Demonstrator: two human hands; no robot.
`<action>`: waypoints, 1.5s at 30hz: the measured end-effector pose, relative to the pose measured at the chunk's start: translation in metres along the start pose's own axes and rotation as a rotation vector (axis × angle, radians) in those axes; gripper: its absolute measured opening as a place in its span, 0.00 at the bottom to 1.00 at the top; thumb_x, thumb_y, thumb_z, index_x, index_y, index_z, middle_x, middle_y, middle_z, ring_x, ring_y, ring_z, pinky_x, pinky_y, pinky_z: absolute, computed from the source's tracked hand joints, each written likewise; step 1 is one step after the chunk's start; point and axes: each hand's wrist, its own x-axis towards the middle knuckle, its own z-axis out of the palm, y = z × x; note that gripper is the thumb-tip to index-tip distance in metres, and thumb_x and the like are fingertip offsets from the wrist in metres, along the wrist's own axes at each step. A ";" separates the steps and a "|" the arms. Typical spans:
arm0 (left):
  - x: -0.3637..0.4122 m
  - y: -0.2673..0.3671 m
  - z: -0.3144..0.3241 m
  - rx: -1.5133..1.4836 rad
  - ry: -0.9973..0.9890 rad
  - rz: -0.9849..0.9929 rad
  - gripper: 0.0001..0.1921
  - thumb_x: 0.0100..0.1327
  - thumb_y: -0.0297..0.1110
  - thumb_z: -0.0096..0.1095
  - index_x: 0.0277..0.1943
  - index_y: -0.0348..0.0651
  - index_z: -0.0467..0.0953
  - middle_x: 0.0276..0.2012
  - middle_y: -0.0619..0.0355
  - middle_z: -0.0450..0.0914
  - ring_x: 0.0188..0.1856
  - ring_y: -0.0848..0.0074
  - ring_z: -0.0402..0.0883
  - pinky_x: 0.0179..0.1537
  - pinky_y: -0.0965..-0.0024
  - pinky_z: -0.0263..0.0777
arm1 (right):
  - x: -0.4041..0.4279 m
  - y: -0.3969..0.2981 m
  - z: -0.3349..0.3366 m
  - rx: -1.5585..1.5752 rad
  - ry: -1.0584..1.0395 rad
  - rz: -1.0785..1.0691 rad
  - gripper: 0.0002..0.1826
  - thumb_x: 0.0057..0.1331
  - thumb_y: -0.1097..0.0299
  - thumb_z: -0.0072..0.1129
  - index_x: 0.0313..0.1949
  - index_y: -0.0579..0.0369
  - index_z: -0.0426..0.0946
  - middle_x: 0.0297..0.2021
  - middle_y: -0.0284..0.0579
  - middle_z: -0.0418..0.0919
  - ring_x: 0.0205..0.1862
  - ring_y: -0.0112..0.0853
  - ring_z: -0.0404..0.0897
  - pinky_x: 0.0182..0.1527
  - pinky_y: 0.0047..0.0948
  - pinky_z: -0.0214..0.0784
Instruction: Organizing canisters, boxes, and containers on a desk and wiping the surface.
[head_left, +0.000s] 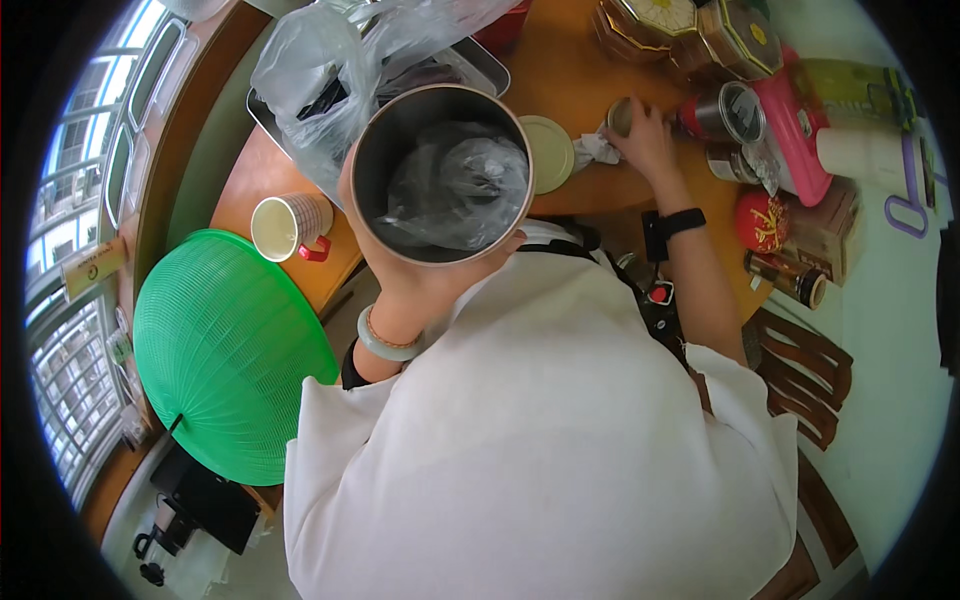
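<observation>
My left hand (427, 281) is wrapped around a cylindrical canister (362, 180), raised close to the camera with its mouth facing up. Inside the canister lies a crumpled clear plastic bag (480, 180). On the wooden table, my right hand (646, 142) has its fingers on a small round container or lid (619, 117); whether it grips it firmly is hard to see. A crumpled white tissue (598, 148) lies beside that hand, touching a round pale lid (550, 154) just right of the canister.
A metal tray (491, 67) bears plastic bags (315, 82). A checked mug (292, 225) stands at the table's left, near a green mesh food cover (232, 352). Along the right are octagonal jars (727, 41), a tin (731, 112), a pink container (799, 135) and a dark-capped jar (786, 279).
</observation>
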 end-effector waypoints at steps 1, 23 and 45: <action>-0.002 -0.002 0.000 0.006 -0.007 0.003 0.53 0.28 0.35 0.78 0.59 0.36 0.52 0.52 0.50 0.64 0.54 0.66 0.66 0.55 0.62 0.59 | 0.002 -0.001 0.000 0.039 -0.025 0.032 0.40 0.51 0.50 0.62 0.60 0.52 0.58 0.56 0.62 0.60 0.54 0.59 0.63 0.55 0.47 0.60; 0.020 0.030 0.020 -0.093 -0.354 0.162 0.47 0.32 0.35 0.76 0.58 0.39 0.58 0.48 0.47 0.64 0.50 0.56 0.69 0.49 0.60 0.67 | -0.072 -0.121 -0.206 0.598 -0.284 -0.911 0.38 0.42 0.64 0.63 0.56 0.52 0.67 0.53 0.50 0.66 0.54 0.45 0.67 0.55 0.37 0.60; -0.011 0.009 0.034 -0.514 -0.453 -0.415 0.39 0.44 0.35 0.73 0.55 0.36 0.54 0.47 0.50 0.69 0.49 0.69 0.72 0.49 0.68 0.68 | -0.063 -0.132 -0.143 0.540 -0.500 -0.850 0.40 0.47 0.47 0.64 0.53 0.64 0.67 0.49 0.57 0.70 0.54 0.48 0.66 0.57 0.40 0.57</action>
